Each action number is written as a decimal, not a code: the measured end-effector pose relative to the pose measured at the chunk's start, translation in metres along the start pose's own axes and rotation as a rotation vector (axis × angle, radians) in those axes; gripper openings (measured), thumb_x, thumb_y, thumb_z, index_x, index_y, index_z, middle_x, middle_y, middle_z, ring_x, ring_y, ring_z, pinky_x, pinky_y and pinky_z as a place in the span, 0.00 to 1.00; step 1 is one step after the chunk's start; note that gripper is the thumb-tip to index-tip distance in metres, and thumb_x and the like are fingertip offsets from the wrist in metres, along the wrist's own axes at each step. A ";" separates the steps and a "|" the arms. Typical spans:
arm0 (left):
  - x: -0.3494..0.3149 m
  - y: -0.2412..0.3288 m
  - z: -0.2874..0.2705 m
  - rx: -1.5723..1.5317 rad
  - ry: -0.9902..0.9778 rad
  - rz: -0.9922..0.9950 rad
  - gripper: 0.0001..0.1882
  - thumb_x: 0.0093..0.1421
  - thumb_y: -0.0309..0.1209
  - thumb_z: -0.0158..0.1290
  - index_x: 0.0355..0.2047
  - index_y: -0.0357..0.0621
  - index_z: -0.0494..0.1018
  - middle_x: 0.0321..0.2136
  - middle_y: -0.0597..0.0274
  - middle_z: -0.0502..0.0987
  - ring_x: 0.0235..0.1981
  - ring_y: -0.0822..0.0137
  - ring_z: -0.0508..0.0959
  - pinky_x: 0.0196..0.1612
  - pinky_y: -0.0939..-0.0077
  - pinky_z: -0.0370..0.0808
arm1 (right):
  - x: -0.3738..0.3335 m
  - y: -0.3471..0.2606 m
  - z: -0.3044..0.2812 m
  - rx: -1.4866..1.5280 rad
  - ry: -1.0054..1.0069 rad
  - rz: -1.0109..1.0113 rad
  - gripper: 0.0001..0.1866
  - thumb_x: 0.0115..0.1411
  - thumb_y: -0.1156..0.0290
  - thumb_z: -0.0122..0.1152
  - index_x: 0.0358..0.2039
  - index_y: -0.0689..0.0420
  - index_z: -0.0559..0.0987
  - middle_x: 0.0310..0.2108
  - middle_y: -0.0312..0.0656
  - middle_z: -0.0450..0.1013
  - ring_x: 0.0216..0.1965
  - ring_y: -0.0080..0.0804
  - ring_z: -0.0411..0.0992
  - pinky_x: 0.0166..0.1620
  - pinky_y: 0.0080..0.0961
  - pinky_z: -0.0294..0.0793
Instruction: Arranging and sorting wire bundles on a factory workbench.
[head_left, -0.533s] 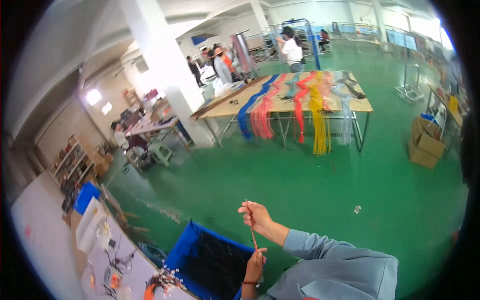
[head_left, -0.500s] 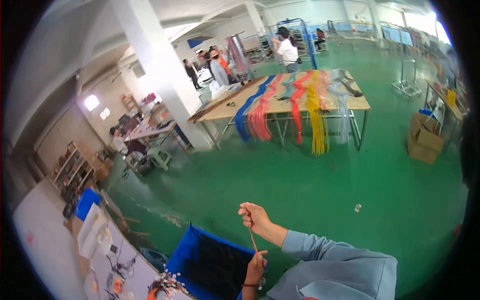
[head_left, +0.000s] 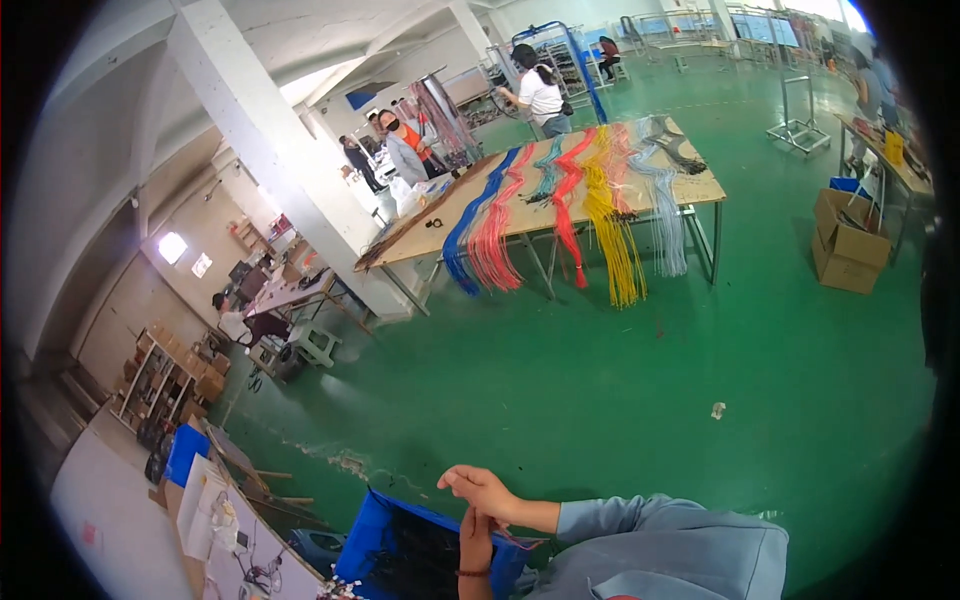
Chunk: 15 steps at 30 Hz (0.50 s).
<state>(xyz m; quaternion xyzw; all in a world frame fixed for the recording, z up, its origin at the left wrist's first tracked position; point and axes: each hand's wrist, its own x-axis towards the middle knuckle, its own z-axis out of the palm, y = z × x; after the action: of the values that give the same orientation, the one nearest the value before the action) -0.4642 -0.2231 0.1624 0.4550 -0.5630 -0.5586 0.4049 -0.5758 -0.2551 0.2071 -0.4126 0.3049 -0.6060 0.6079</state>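
Holding one thin red wire (head_left: 512, 540) with two hands above one blue bin (head_left: 400, 545).

The right hand (head_left: 482, 490) pinches the wire just above the bin's far edge; the left hand (head_left: 474, 540) grasps it lower, over the bin; beyond the bin the green floor (head_left: 600, 390) lies open up to one long table (head_left: 560, 205) with coloured wire bundles (head_left: 570, 210); two cardboard boxes (head_left: 848, 245) stand far right of it.

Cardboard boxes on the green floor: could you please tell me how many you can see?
1: an open cardboard box stands on the green floor at the right, beside a side table. Others may be hidden beyond the picture's dark rim.
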 end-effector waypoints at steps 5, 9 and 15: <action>0.017 -0.012 0.024 0.077 0.102 0.098 0.14 0.66 0.37 0.40 0.37 0.37 0.68 0.21 0.69 0.68 0.21 0.79 0.64 0.22 0.83 0.60 | 0.008 -0.016 -0.031 -0.079 -0.109 -0.019 0.14 0.65 0.62 0.43 0.36 0.59 0.73 0.28 0.30 0.65 0.31 0.17 0.59 0.36 0.16 0.64; 0.020 -0.008 0.039 0.168 0.220 0.170 0.14 0.65 0.35 0.40 0.41 0.35 0.68 0.22 0.67 0.69 0.24 0.78 0.65 0.24 0.82 0.62 | 0.014 -0.018 -0.034 0.044 -0.194 0.049 0.16 0.66 0.60 0.40 0.35 0.59 0.72 0.23 0.29 0.58 0.26 0.16 0.55 0.30 0.14 0.59; 0.018 -0.011 0.047 0.080 0.272 0.161 0.17 0.66 0.35 0.39 0.46 0.34 0.66 0.29 0.66 0.71 0.28 0.77 0.67 0.29 0.82 0.65 | 0.014 -0.018 -0.034 -0.056 -0.200 -0.021 0.15 0.66 0.62 0.41 0.33 0.59 0.72 0.22 0.29 0.58 0.24 0.16 0.55 0.27 0.13 0.58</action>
<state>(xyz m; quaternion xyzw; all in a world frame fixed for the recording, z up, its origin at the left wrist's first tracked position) -0.5131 -0.2278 0.1481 0.4957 -0.5592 -0.4349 0.5024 -0.6125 -0.2725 0.2086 -0.4914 0.2551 -0.5593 0.6170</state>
